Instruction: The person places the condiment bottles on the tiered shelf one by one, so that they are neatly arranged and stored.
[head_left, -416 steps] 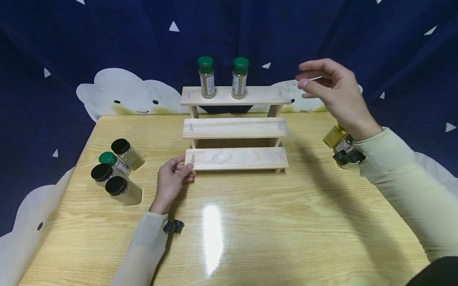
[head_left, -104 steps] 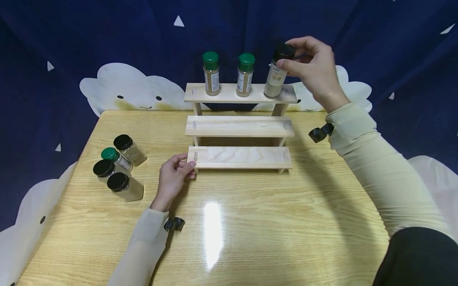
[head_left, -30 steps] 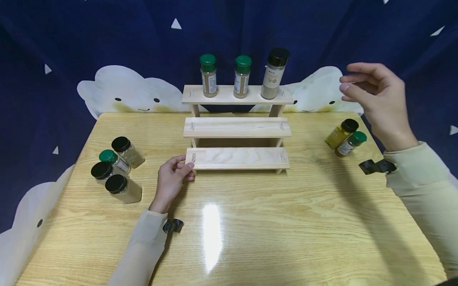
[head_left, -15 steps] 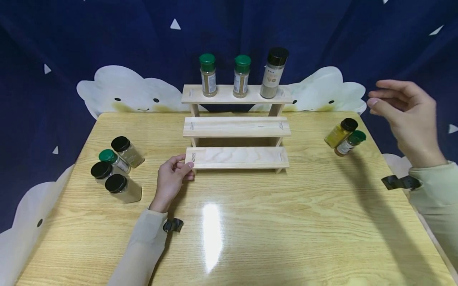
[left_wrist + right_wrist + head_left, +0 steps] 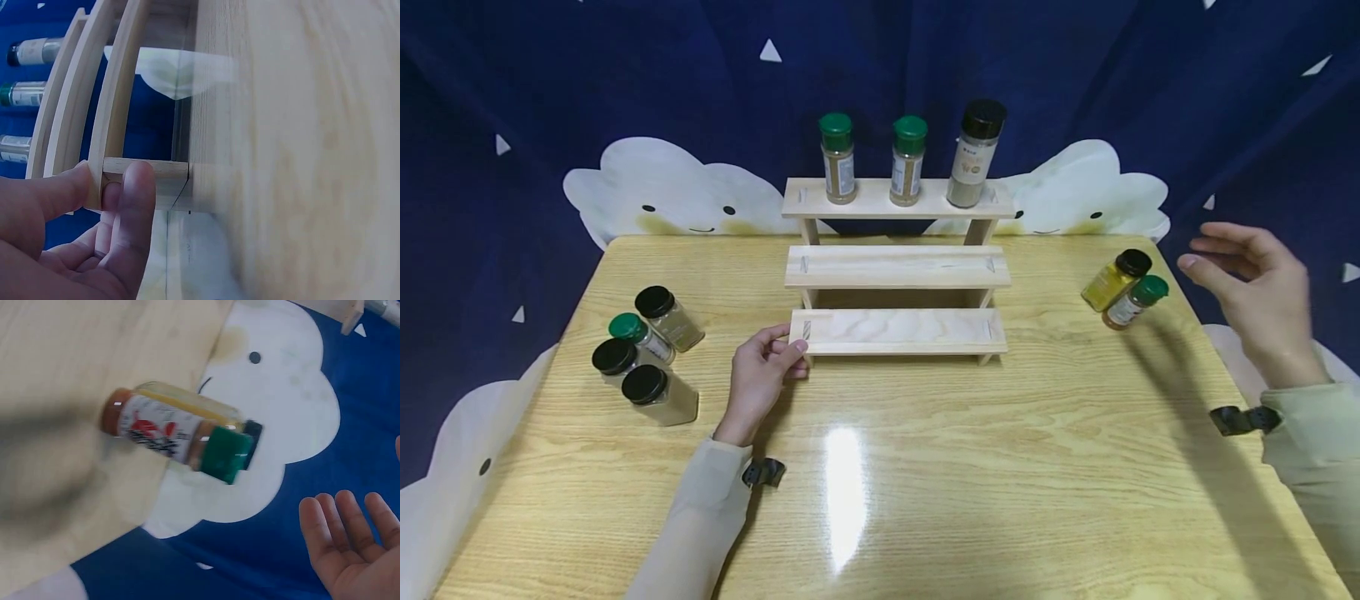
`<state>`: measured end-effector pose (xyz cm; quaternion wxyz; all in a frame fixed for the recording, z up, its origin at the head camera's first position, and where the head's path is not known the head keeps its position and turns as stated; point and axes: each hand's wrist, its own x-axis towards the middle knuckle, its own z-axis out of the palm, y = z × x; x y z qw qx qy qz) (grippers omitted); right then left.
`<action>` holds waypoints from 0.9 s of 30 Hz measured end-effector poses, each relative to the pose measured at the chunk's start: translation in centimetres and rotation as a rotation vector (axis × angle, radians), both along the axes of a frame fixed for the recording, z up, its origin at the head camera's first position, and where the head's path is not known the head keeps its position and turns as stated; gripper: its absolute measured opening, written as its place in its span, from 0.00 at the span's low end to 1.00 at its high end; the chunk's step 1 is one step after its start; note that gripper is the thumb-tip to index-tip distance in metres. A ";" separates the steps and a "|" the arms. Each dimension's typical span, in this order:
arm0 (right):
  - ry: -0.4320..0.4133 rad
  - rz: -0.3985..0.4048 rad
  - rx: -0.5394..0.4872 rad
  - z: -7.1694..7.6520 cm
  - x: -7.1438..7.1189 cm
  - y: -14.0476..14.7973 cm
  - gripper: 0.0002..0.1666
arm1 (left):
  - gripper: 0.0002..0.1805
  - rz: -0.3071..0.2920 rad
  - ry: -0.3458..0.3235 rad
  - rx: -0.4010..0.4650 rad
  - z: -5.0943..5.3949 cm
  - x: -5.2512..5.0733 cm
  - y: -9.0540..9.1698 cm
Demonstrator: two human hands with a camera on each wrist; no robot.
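Observation:
My left hand [image 5: 762, 375] grips the left end of the bottom step of a three-tier wooden rack [image 5: 898, 330]. In the left wrist view, its thumb and fingers [image 5: 139, 206] pinch the board by the leg. My right hand [image 5: 1262, 292] hovers right of two spice jars, fingers apart and holding nothing. Of these, one is a yellow jar with a black lid [image 5: 1108, 283]; the other, with a green lid [image 5: 1131, 305], shows a red-printed label in the right wrist view. On the top tier stand two green-lidded spice jars [image 5: 838, 162] [image 5: 907, 162] and a black-lidded spice jar [image 5: 973, 158].
Several spice jars [image 5: 662, 396] cluster on the left side of the wooden table [image 5: 1000, 467], most with black lids, one with a green lid [image 5: 627, 327]. A dark blue curtain [image 5: 700, 75] with white clouds hangs behind the rack.
A black-lidded jar, held by my right hand earlier, now stands released on the top tier. That hand has moved right, then lower, beside the two right-hand jars. My left hand keeps its grip.

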<state>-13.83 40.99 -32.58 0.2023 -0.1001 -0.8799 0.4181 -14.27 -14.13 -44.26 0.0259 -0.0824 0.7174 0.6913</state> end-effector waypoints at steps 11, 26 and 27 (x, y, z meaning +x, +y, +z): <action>0.004 0.047 -0.135 -3.0 0.9 1.6 0.28 | 0.23 0.004 -0.009 -0.005 0.0 -0.1 0.0; -0.073 0.055 -0.159 -6.1 0.9 2.1 0.28 | 0.23 0.006 -0.005 -0.003 0.0 -0.1 0.0; -0.072 0.050 -0.154 -6.3 0.8 2.1 0.28 | 0.23 0.006 -0.006 -0.002 0.0 -0.1 0.0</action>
